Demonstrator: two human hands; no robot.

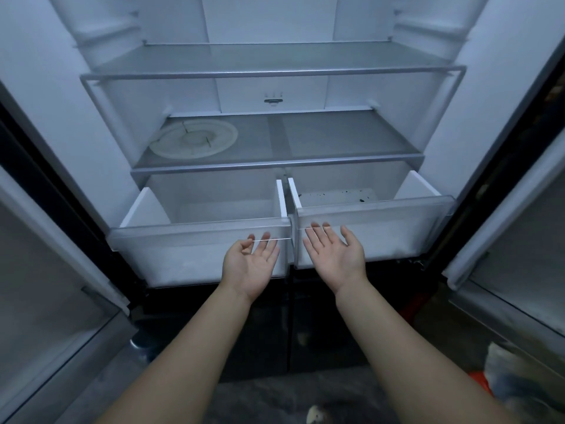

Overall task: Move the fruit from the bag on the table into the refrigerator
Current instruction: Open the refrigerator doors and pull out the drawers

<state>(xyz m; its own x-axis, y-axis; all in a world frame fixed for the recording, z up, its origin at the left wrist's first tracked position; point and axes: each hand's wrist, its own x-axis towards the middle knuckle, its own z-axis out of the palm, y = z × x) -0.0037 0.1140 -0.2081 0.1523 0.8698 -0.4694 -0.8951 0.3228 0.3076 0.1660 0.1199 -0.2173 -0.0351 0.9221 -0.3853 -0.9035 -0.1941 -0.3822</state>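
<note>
1. Two hands out, palms up, fingers spread, nothing held: left hand (249,264) just in front of the left crisper drawer (198,237), right hand (334,255) just in front of the right crisper drawer (371,223).
2. Both drawers of the refrigerator (281,71) pulled out and bare of fruit; a round white plate (194,142) just above the left drawer, on the shelf.
3. No fruit, no bag, no table in view; likely behind, so cannot say where.
4. Best now: leave the drawers out, turn for the bag, carry few pieces at a time.
5. Lower fruit gently into a drawer, clear of the dark specks (336,195) in the right one.
</note>
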